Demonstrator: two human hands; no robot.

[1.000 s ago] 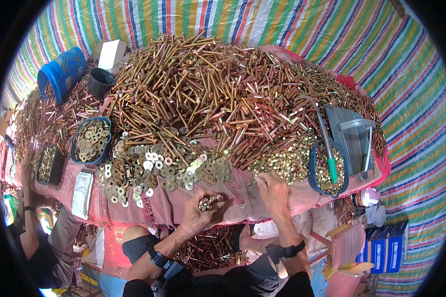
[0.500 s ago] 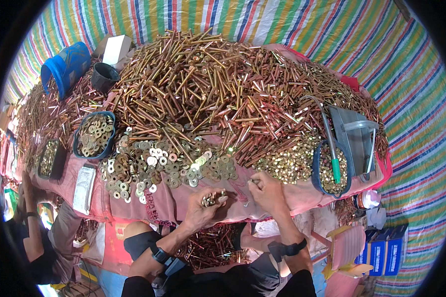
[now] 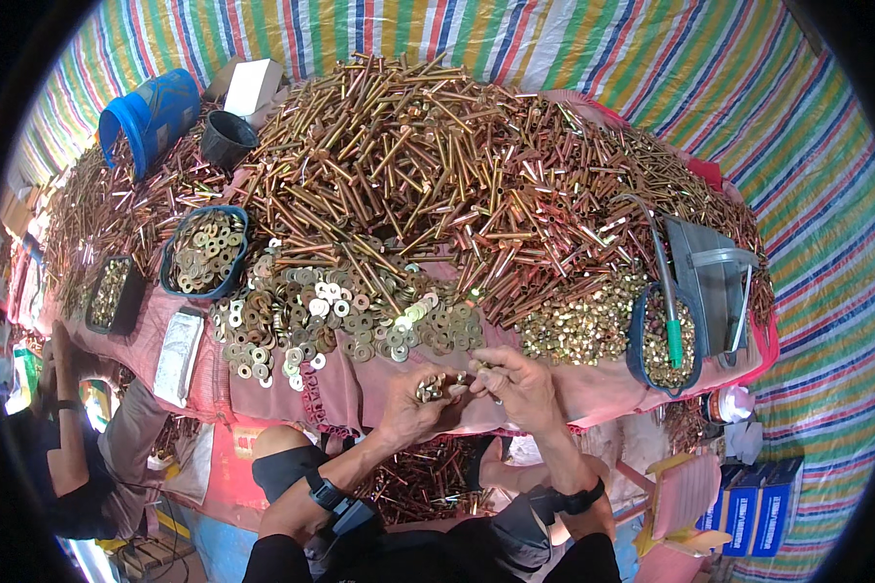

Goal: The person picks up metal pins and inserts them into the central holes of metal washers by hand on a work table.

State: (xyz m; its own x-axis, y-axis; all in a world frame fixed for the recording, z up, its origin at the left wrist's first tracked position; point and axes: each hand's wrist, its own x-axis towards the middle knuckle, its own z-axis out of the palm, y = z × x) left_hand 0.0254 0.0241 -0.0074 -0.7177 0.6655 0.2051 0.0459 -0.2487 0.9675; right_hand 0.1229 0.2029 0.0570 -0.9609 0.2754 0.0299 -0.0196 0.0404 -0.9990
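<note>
Above the near edge of the cloth-covered table, my left hand is closed round a bunch of bolts, with their ends poking out past the thumb. Close beside it, almost fingertip to fingertip, my right hand pinches something small that its fingers mostly hide. Loose flat washers are spread on the cloth ahead of my left hand. Beyond my right hand lies a heap of small brassy nuts. A large mound of long bronze-coloured bolts rises behind both.
A blue tub of washers stands left, near a black tray of nuts and a silvery block. Right are a tub of nuts, a green-handled tool and a grey scoop. Another person's arm shows far left.
My right hand has come left from the cloth beside the nuts to meet my left hand. The left hand has shifted slightly right, still holding the bolts. The whole view has shifted a little.
</note>
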